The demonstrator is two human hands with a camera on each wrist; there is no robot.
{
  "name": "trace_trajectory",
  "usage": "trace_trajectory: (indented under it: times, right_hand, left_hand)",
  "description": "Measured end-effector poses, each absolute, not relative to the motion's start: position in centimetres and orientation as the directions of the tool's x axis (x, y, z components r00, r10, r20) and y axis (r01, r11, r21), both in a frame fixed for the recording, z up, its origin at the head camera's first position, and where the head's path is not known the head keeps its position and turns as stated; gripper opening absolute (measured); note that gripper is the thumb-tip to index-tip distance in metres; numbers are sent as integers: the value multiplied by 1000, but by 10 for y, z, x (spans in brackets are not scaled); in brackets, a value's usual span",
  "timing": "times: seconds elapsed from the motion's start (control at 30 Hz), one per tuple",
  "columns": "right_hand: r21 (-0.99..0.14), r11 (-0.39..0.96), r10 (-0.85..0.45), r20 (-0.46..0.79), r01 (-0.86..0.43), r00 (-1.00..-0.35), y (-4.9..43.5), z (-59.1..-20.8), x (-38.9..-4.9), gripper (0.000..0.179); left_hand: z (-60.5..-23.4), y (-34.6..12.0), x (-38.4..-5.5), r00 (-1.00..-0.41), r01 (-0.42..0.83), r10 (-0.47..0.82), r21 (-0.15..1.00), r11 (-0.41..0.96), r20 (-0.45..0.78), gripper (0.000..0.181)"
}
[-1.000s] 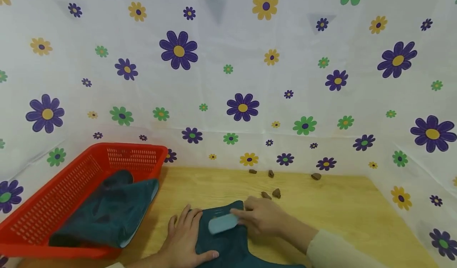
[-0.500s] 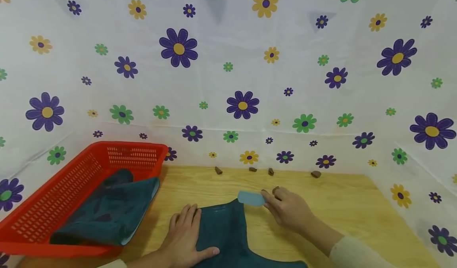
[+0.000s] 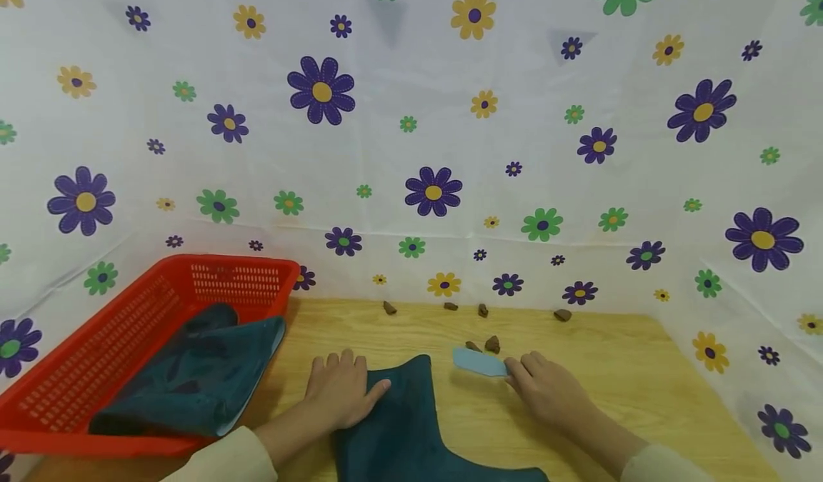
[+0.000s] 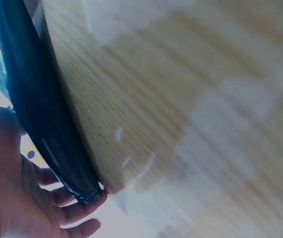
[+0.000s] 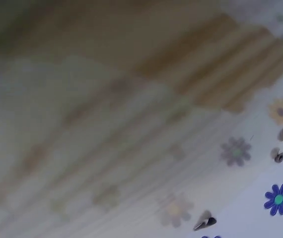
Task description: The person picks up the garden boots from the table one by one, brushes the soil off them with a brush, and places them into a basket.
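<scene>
A dark teal rubber boot lies on its side at the front of the table, its shaft towards the back and its foot to the right. My left hand grips the shaft's left edge, thumb on top; the left wrist view shows the fingers beneath the boot. To the right, apart from the boot, my right hand holds a flat light-blue tool; its held end is hidden, so its kind is unclear. Two small brown lumps lie just behind the tool.
A red perforated basket stands at the left, with another dark teal boot in it. Several brown lumps are scattered along the table's back edge. A flower-print sheet encloses the back and sides.
The light-blue tool has moved right, off the boot. A brown lump now lies at the back left, where none showed before. My left hand has gone from lying flat to gripping the boot.
</scene>
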State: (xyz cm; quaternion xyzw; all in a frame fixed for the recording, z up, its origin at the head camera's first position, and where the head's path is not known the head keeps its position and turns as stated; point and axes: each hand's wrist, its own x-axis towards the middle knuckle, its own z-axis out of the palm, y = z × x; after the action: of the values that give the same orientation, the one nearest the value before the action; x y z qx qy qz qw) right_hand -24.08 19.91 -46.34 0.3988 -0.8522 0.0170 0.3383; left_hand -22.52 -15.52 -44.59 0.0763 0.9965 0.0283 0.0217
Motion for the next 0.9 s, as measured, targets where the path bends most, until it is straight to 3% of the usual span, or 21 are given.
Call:
trace_trajectory:
  times: [0.2,0.43,0.63,0.77,0.9]
  right_hand:
    - [214,737,-615,605,-641,-505,213,-467,-240,48]
    - [237,743,-634,547,-625,-546,226,-470,-245,22]
    - [242,731,-643,560,-639,-523,228,-471,-247,42]
    - [209,753,-620,541,-624,-567,226,-467,-246,22]
    - [161,801,-572,488,-577,-659,226,-465,-243,17]
  left_hand:
    - [-454,-152,-240,-994,109,109,4,994,6,60]
    - [-438,-141,-248,-974,172,181,-74,982,138,51]
    - [-395,-127,-234,-930,231,254,-115,966,265,67]
    - [-350,-119,-210,-866,292,278,-30,956,415,66]
    - [-317,-110,-195,-730,420,345,-10,908,590,58]
